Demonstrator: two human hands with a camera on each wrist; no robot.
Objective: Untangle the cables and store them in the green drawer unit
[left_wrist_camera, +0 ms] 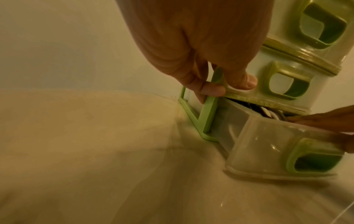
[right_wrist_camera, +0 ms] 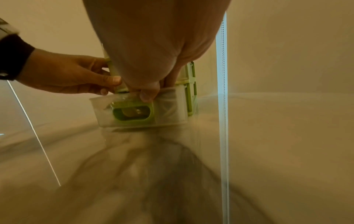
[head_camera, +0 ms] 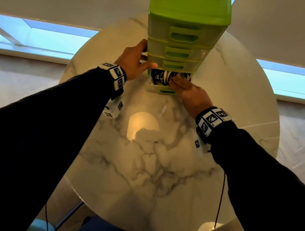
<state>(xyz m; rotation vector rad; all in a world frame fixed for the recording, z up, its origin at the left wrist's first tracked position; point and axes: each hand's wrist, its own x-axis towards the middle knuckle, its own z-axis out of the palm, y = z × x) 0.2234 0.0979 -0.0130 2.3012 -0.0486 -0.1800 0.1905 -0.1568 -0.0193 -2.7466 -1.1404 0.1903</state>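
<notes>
The green drawer unit (head_camera: pixel 186 29) is gripped at its frame by the left hand (head_camera: pixel 134 62). The cables (head_camera: pixel 164 77) are pressed into the open bottom drawer (head_camera: pixel 161 89) by the flat right hand (head_camera: pixel 189 94). A protruding loop may be pinched on closing.

Right hand (head_camera: pixel 190 92) hides part of cables (head_camera: pixel 162 77); drawer unit (head_camera: pixel 188 27) top cropped.

Lime-green drawer unit (head_camera: pixel 190 12) with translucent whitish drawers; black and white cables (head_camera: pixel 166 77); white surface (head_camera: pixel 162 170) veined grey; black sleeves (head_camera: pixel 37 133).
</notes>
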